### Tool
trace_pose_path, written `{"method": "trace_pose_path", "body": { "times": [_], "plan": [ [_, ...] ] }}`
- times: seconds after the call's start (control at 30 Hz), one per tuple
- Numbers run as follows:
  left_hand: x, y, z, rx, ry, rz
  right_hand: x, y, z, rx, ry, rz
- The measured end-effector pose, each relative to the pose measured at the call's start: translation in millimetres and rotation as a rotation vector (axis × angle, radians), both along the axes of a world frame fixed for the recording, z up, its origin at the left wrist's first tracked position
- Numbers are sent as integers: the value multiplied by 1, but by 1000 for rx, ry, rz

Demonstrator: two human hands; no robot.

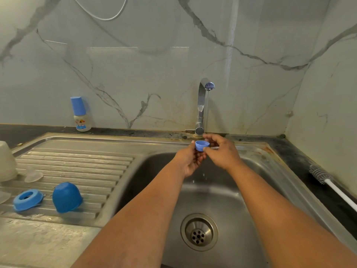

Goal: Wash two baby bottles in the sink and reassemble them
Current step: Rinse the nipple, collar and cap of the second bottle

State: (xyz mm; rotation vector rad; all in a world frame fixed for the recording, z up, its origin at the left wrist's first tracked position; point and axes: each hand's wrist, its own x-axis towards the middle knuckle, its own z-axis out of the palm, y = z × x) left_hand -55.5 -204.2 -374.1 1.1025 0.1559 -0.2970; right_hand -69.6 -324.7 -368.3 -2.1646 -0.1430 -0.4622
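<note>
Blue ring point(202, 145) — pinched by left hand point(190, 161) and right hand point(222, 151) — under tap point(202, 105)

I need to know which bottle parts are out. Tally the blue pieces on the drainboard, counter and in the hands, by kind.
Blue dome cap: 1, on the drainboard.
Blue screw ring: 1, on the drainboard.
Small blue ring: 1, held between left hand and right hand.
Capped bottle: 1, on the counter.
Total: 4

Marble-veined walls point(154, 60) behind a dark counter point(301, 151)
A corner is formed at right; a white cable point(100, 15) is hung above.
</note>
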Motion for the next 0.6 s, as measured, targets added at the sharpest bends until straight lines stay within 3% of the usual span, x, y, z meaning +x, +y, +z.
{"method": "trace_pose_path", "body": {
  "times": [0.2,0.4,0.6],
  "plan": [
    [3,-2,0,-36,-4,31,1,-3,-1,17,-108,5],
    [-2,-3,2,-16,-21,-68,-2,-6,3,21,-157,-32],
    [-2,-7,2,-23,-45,-79,2,-7,3,127,-151,-18]
  ]
}}
